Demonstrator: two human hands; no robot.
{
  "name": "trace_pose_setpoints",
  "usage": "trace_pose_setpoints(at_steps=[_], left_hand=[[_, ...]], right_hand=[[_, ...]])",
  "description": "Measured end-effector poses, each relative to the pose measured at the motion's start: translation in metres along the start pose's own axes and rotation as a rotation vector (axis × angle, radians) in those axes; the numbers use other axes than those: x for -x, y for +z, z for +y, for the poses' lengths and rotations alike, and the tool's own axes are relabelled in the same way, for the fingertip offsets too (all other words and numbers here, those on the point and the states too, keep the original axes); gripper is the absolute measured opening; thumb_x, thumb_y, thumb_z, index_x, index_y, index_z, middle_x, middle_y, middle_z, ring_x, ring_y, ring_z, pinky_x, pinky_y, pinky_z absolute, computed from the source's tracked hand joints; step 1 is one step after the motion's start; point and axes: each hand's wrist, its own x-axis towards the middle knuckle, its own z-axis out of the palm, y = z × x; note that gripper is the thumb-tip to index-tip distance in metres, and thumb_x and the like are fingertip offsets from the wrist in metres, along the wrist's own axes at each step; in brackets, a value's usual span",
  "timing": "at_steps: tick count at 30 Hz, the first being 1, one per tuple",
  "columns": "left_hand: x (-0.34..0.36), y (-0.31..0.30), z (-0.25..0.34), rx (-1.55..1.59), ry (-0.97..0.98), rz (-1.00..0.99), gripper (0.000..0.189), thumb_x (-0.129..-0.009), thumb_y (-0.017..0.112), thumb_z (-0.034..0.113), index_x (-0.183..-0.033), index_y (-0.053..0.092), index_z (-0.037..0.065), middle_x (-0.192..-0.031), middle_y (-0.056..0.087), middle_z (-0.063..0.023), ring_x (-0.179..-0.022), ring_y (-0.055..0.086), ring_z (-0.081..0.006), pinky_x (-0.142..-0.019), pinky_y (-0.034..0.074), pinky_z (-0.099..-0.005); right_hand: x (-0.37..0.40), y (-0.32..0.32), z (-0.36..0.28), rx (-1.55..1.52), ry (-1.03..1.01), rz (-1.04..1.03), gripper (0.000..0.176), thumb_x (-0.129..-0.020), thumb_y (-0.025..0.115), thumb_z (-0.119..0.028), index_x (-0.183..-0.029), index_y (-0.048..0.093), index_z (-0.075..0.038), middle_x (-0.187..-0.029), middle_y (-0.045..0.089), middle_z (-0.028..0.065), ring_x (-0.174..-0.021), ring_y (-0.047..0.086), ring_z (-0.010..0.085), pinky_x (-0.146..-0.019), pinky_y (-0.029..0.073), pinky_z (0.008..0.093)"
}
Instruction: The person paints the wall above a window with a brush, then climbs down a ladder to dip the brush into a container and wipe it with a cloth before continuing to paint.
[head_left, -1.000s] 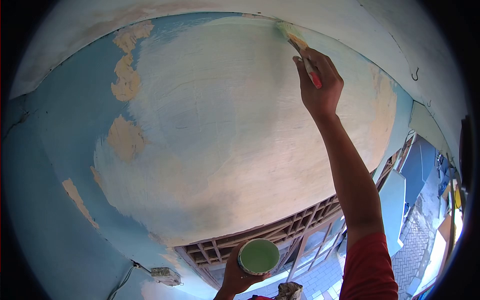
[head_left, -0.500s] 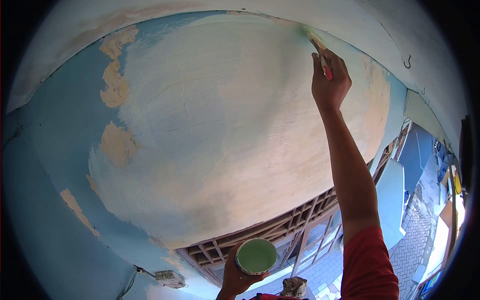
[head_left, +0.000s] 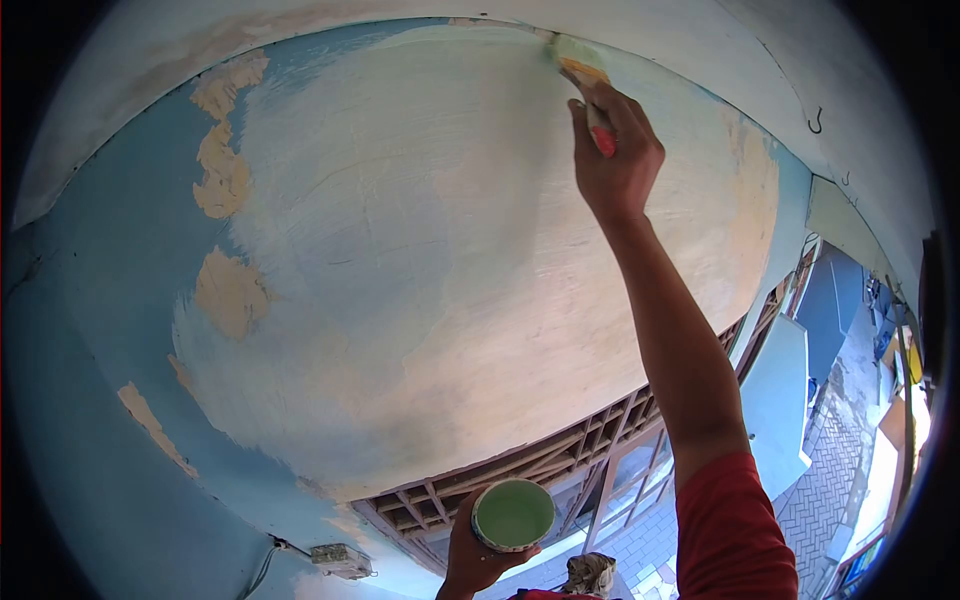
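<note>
High on the wall (head_left: 400, 230), my right hand (head_left: 622, 160) grips a paintbrush (head_left: 584, 72) with a red-ended handle. Its bristles press against the wall close to the ceiling edge, and pale green wet paint shows around them. Low in the view, my left hand (head_left: 475, 558) is wrapped round a small round tub of green paint (head_left: 513, 515), its open top facing me. Whitish patches cover much of the blue wall, with bare peeled spots (head_left: 232, 290) on the left side.
Overhead runs a white ceiling with a metal hook (head_left: 815, 120). Below the wall is a wooden lattice (head_left: 440, 505) above a window. An electrical box (head_left: 342, 560) with a cable hangs lower left. Paving (head_left: 825, 480) and stacked items lie beyond the opening at right.
My right hand has swept the paintbrush left and slightly up along the top of the wall. My left hand and the paint tub have stayed almost in place.
</note>
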Motion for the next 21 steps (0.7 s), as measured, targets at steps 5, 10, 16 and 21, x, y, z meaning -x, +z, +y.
trace_pose_setpoints(at_steps=[5,10,16,21], left_hand=[[-0.002,0.007,0.006,-0.022,0.015,-0.038,0.105,-0.065,0.103,0.013,-0.149,0.042,0.004,-0.137,0.061,-0.0170,-0.125,0.066,-0.0281,-0.102,0.059,-0.0426],[-0.004,0.012,0.002,-0.048,0.038,-0.075,0.106,-0.065,0.103,0.014,-0.151,0.041,0.004,-0.137,0.061,-0.0171,-0.125,0.066,-0.0285,-0.103,0.059,-0.0434],[-0.001,0.010,0.005,-0.049,0.024,-0.068,0.106,-0.065,0.103,0.015,-0.151,0.041,0.004,-0.137,0.061,-0.0173,-0.126,0.066,-0.0287,-0.103,0.059,-0.0434],[-0.001,0.002,0.003,-0.086,-0.004,-0.048,0.113,-0.059,0.105,0.011,-0.151,0.040,0.001,-0.135,0.065,-0.0158,-0.126,0.066,-0.0262,-0.103,0.059,-0.0422]], right_hand=[[0.004,0.014,-0.030,-0.153,-0.074,-0.021,0.022,-0.085,0.084,-0.008,-0.105,0.076,-0.008,-0.112,0.076,0.0153,-0.097,0.077,0.0339,-0.080,0.065,0.0397],[0.005,0.013,-0.052,-0.302,-0.074,-0.082,0.023,-0.084,0.084,-0.005,-0.106,0.076,-0.008,-0.113,0.076,0.0142,-0.098,0.077,0.0329,-0.081,0.064,0.0382],[0.002,-0.020,-0.005,-0.070,-0.057,0.010,0.022,-0.088,0.084,-0.006,-0.107,0.075,-0.004,-0.113,0.078,0.0147,-0.100,0.078,0.0275,-0.083,0.064,0.0355],[-0.004,-0.034,0.048,0.103,0.019,0.069,0.022,-0.088,0.084,-0.008,-0.106,0.073,-0.001,-0.104,0.077,0.0128,-0.090,0.078,0.0285,-0.076,0.062,0.0356]])
